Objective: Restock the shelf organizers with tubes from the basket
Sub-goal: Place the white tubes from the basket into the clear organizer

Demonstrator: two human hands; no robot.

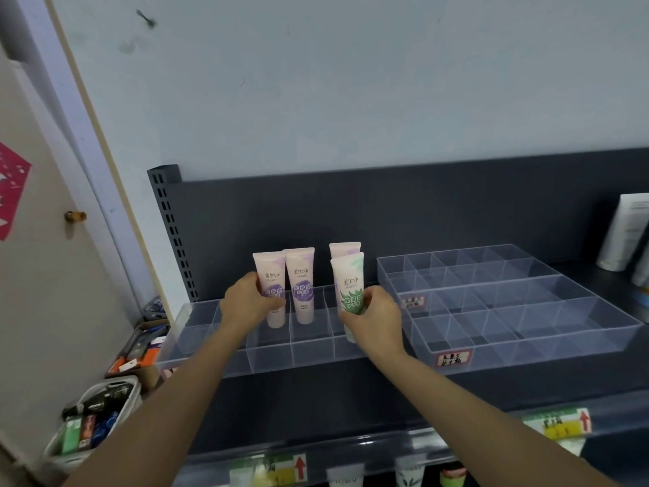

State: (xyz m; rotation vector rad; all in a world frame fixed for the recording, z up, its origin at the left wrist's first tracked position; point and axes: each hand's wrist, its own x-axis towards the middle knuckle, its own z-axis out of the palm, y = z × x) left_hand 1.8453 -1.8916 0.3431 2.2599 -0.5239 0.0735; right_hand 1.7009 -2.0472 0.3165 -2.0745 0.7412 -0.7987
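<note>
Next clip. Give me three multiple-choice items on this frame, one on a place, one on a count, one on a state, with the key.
1. Where do the tubes stand?
A. in the left organizer
B. on the floor
C. in a drawer

2. How many tubes with purple print show?
A. one
B. two
C. four

3. What is the right hand doing?
A. hanging open
B. gripping the green tube
C. making an empty fist

Key:
1 A: every tube rises from the left organizer's compartments.
2 B: the left hand holds one purple tube, and a second purple tube stands beside it.
3 B: its fingers curl round the green tube.
</note>
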